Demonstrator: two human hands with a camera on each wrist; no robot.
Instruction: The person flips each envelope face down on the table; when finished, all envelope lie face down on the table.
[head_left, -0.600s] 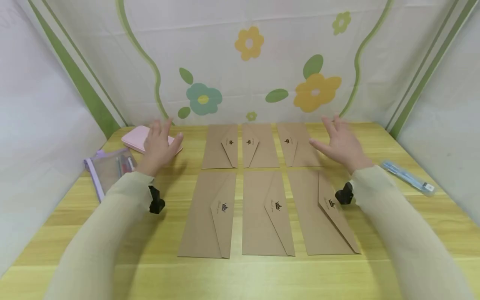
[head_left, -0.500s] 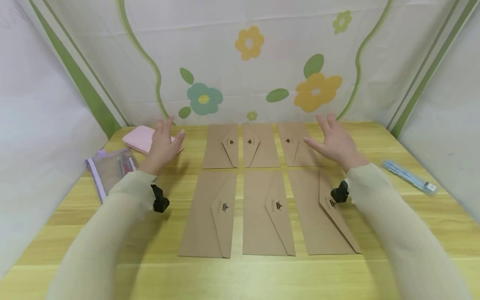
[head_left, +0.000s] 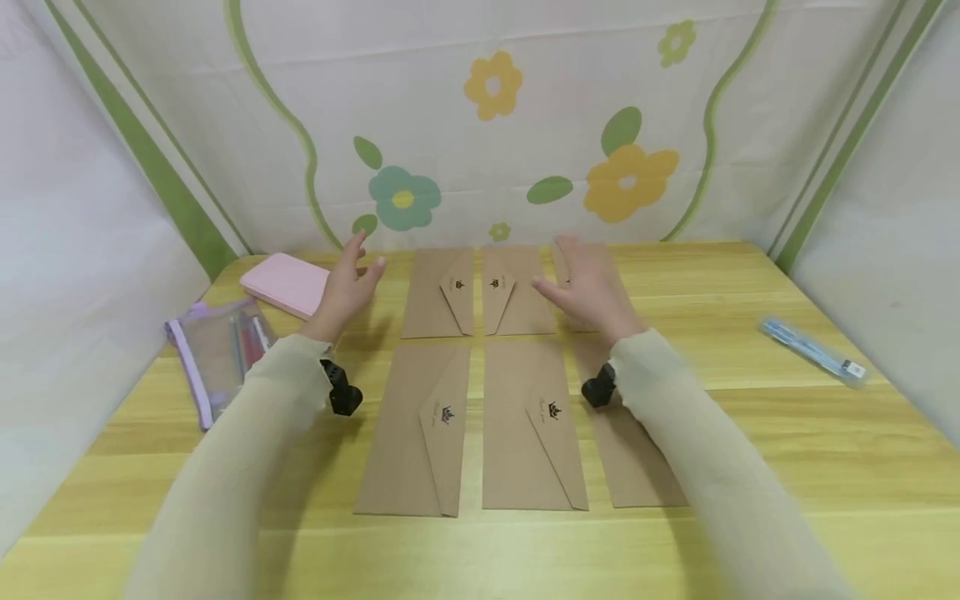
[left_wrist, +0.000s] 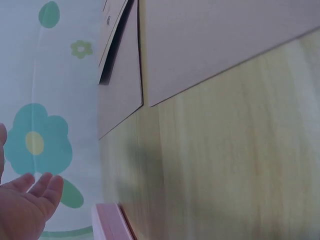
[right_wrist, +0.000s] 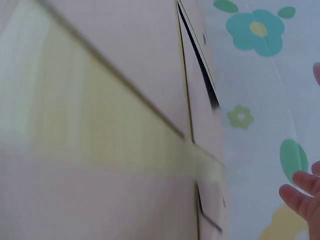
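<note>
My left hand (head_left: 347, 292) is raised with fingers apart, to the left of the back left brown envelope (head_left: 423, 292) and beside the pink flat case (head_left: 283, 283). Its spread fingers (left_wrist: 47, 197) also show in the left wrist view, holding nothing. My right hand (head_left: 591, 292) hovers with thumb and fingers spread over the back right envelope (head_left: 615, 287), hiding much of it. The back middle envelope (head_left: 534, 304) lies just left of that thumb. Nearer me lie a front left envelope (head_left: 401, 442), a front middle envelope (head_left: 517, 458) and a front right envelope (head_left: 633, 467), partly covered by my right sleeve.
At the left, a see-through pouch (head_left: 217, 342) with purple trim holds pens. A slim blue packet (head_left: 813, 350) lies on the right of the wooden table (head_left: 480, 558). A flower-printed cloth (head_left: 480, 158) hangs behind, and pale cloth walls flank both sides.
My right hand has moved left, from beside the back right envelope to over it. My left hand has shifted slightly right, away from the pink case. The envelopes stay in place.
</note>
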